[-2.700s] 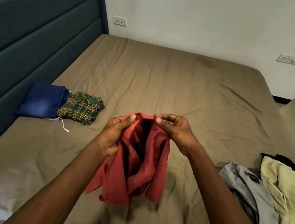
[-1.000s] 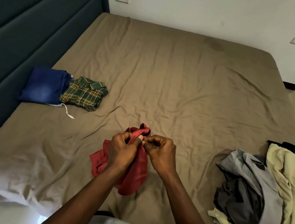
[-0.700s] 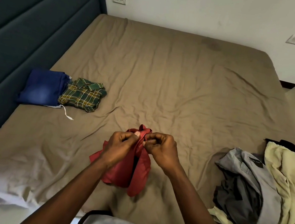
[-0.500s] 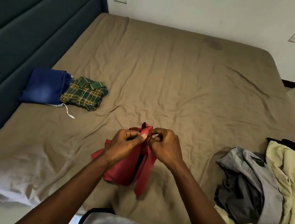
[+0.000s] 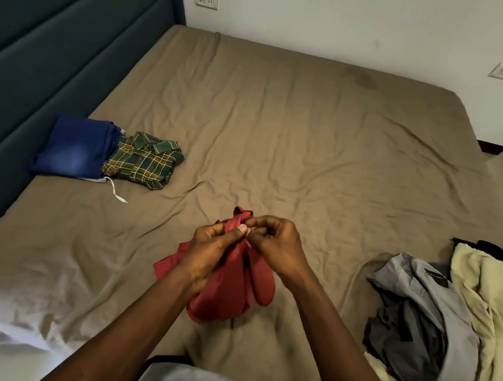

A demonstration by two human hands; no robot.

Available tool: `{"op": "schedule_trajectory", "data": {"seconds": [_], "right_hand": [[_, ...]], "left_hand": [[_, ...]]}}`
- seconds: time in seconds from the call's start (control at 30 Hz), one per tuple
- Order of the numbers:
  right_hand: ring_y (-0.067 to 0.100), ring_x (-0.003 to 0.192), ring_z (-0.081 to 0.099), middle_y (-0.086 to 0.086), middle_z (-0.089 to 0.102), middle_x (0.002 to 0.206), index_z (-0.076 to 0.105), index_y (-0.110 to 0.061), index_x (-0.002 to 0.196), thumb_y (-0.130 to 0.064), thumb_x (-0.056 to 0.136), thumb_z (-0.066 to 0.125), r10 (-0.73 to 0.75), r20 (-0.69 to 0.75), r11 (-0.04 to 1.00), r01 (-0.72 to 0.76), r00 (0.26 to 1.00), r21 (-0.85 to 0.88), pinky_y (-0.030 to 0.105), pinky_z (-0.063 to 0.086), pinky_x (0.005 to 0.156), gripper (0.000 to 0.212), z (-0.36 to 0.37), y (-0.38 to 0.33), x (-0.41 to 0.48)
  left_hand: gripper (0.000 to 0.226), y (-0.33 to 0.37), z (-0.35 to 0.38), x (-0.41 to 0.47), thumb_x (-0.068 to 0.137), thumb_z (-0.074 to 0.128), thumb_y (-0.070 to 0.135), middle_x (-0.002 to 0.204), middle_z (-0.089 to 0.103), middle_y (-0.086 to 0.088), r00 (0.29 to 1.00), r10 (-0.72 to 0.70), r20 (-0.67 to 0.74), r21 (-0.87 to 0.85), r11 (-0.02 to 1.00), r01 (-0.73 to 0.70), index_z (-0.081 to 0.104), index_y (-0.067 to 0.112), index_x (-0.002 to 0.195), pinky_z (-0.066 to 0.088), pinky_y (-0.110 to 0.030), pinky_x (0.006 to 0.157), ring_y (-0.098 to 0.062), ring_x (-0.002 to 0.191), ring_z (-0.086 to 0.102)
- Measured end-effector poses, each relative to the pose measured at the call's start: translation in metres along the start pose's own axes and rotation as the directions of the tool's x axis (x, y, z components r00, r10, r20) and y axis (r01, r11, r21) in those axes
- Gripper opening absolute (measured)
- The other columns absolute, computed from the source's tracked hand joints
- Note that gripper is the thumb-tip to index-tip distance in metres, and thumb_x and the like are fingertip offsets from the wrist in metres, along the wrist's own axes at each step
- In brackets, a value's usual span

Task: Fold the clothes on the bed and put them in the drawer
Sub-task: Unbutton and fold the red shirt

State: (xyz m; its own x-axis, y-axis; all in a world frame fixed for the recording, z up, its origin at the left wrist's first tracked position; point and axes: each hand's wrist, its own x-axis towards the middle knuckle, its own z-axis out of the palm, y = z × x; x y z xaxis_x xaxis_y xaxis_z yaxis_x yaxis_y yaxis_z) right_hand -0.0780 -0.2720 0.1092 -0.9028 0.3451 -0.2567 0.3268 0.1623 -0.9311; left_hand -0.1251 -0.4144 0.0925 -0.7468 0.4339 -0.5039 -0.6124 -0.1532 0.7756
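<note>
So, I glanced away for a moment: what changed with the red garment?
The left hand and right hand drew together, bunching the red garment at its top edge; both keep pinching it. Folded jeans, plaid shirt and unfolded pile stayed put.

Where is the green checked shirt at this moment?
In the head view the green checked shirt lies folded on the left part of the bed, beside the right edge of the blue jeans, near the headboard.

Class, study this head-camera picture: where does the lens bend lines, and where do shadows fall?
Head view: wide-angle lens bows the far edge of the bed; light is soft and even, no glare; a faint shadow lies on it beneath the red garment.
</note>
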Motion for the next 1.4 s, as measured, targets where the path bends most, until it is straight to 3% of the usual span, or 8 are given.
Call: {"op": "schedule_trajectory", "data": {"seconds": [0.3, 0.43, 0.5, 0.8, 0.93, 1.03, 1.2, 1.4], "right_hand": [[0.012, 0.085, 0.059, -0.006, 0.063, 0.091, 0.059, -0.024, 0.094, -0.041, 0.101, 0.041, 0.060, 0.075, 0.989, -0.049, 0.995, -0.140, 0.040, 0.050, 0.084, 0.026, 0.004, 0.003, 0.013], [0.016, 0.088, 0.060, 0.003, 0.066, 0.093, 0.063, -0.011, 0.098, -0.041, 0.106, 0.045, 0.110, -0.071, 0.992, -0.105, 0.991, 0.077, 0.044, 0.051, 0.089, 0.037, -0.001, 0.002, 0.027], [0.022, 0.088, 0.057, 0.009, 0.063, 0.093, 0.064, -0.002, 0.098, -0.044, 0.102, 0.050, 0.153, -0.029, 0.964, -0.143, 0.988, 0.224, 0.046, 0.051, 0.089, 0.045, -0.004, 0.000, 0.034], [0.018, 0.067, 0.067, 0.015, 0.070, 0.082, 0.068, 0.001, 0.105, -0.018, 0.095, 0.070, 0.071, 0.135, 0.855, -0.131, 0.988, 0.503, 0.027, 0.059, 0.066, 0.021, -0.033, -0.031, 0.045], [0.012, 0.068, 0.063, 0.006, 0.068, 0.080, 0.074, -0.008, 0.111, -0.006, 0.087, 0.079, -0.072, 0.137, 0.991, 0.056, 0.988, 0.119, 0.022, 0.052, 0.069, 0.025, -0.064, -0.034, 0.057], [0.005, 0.089, 0.071, -0.008, 0.077, 0.094, 0.079, -0.017, 0.103, -0.011, 0.085, 0.081, -0.222, 0.050, 0.951, 0.228, 0.974, -0.210, 0.023, 0.055, 0.087, 0.019, -0.076, -0.036, 0.065], [0.007, 0.075, 0.065, -0.008, 0.073, 0.081, 0.079, -0.021, 0.089, -0.031, 0.083, 0.083, -0.502, -0.017, 0.702, 0.396, 0.865, -0.591, 0.021, 0.049, 0.068, 0.012, -0.076, -0.031, 0.073], [0.005, 0.059, 0.065, -0.006, 0.072, 0.065, 0.078, -0.018, 0.075, -0.019, 0.082, 0.085, 0.023, 0.108, 0.938, 0.016, 0.994, -0.347, 0.024, 0.050, 0.061, 0.010, -0.073, -0.003, 0.067]], "left_hand": [[0.039, 0.010, -0.009, 0.007, 0.091, 0.075, 0.019, 0.120, 0.073, -0.012, 0.975, 0.125, 0.183, 0.279, 0.944, -0.174, 0.064, 0.012, 0.129, 0.056, -0.039, 0.100, -0.025, 0.114, 0.069], [0.063, 0.005, -0.020, 0.011, 0.080, 0.082, 0.039, 0.131, 0.055, 0.008, 0.818, 0.571, 0.063, 0.831, 0.424, -0.359, 0.049, 0.032, 0.132, 0.053, -0.031, 0.087, -0.009, 0.110, 0.058], [0.044, 0.003, -0.020, 0.008, 0.084, 0.080, 0.035, 0.121, 0.058, 0.009, 0.719, 0.691, 0.079, 0.844, 0.338, -0.417, 0.058, 0.027, 0.122, 0.053, -0.032, 0.082, -0.008, 0.104, 0.058], [0.010, 0.017, -0.001, 0.023, 0.099, 0.066, 0.013, 0.083, 0.071, -0.014, 0.937, 0.325, 0.128, 0.408, 0.844, -0.349, 0.072, 0.012, 0.091, 0.052, -0.036, 0.074, -0.021, 0.076, 0.064], [0.019, 0.044, -0.011, 0.023, 0.102, 0.059, 0.012, 0.074, 0.062, -0.007, 0.980, 0.097, 0.171, 0.090, 0.989, -0.114, 0.069, 0.011, 0.085, 0.051, -0.025, 0.064, -0.013, 0.064, 0.058], [0.014, 0.058, -0.025, 0.024, 0.091, 0.076, 0.018, 0.082, 0.065, -0.011, 0.948, -0.012, 0.319, 0.277, 0.957, -0.082, 0.070, 0.006, 0.094, 0.054, -0.024, 0.065, -0.014, 0.069, 0.062], [0.039, 0.072, -0.046, 0.036, 0.084, 0.085, 0.027, 0.081, 0.066, -0.016, 0.959, -0.066, 0.274, 0.560, 0.822, -0.103, 0.071, -0.008, 0.092, 0.052, -0.024, 0.063, -0.016, 0.070, 0.062], [0.024, 0.076, -0.047, 0.041, 0.080, 0.074, 0.022, 0.078, 0.075, -0.011, 0.998, 0.023, 0.052, 0.042, 0.999, -0.025, 0.071, 0.001, 0.091, 0.060, -0.025, 0.061, -0.015, 0.065, 0.072]]}}
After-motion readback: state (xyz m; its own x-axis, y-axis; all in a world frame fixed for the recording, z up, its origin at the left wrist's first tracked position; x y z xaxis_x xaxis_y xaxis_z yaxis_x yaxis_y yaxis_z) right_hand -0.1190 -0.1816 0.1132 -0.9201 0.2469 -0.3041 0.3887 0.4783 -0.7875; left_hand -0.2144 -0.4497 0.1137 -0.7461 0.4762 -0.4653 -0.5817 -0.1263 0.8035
